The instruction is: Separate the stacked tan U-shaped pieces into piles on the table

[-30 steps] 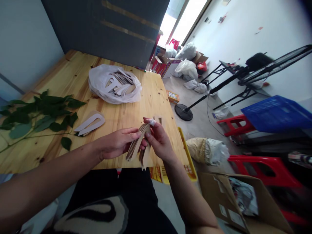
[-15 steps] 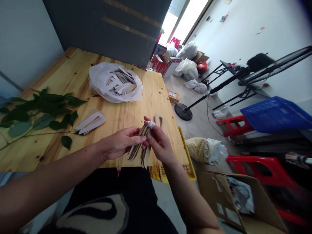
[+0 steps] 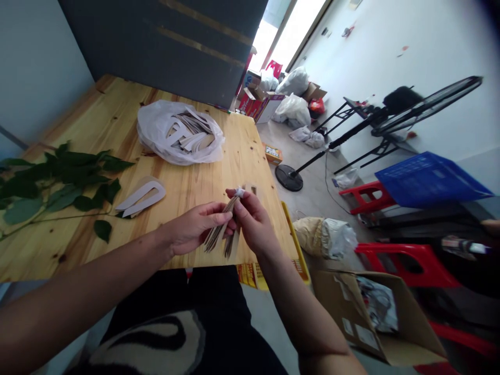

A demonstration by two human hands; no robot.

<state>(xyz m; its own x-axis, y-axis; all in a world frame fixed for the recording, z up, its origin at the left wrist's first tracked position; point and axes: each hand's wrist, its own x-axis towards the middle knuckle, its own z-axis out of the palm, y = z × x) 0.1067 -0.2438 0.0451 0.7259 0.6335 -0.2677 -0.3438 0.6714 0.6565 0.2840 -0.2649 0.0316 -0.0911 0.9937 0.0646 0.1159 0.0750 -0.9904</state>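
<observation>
Over the table's front edge, my left hand and my right hand both grip a thin stack of U-shaped paper cutouts, whose legs point down toward me. My left thumb presses on the stack's side, and my right fingers close round its upper end. A white wrap covers one right fingertip. Just beyond my right hand, more cutouts lie on the table, partly hidden. To the left rests a small pile of white and tan U-shaped cutouts. A white plastic bag behind it holds many similar pieces.
Leafy green stems spread over the left of the wooden table. A dark panel stands behind it. Right of the table are a yellow basket, an open cardboard box, red stools, a blue crate and a standing fan.
The stack's legs, fanned out before, are now drawn closer together, and its upper end is more covered by my right fingers. The whole view has shifted slightly.
</observation>
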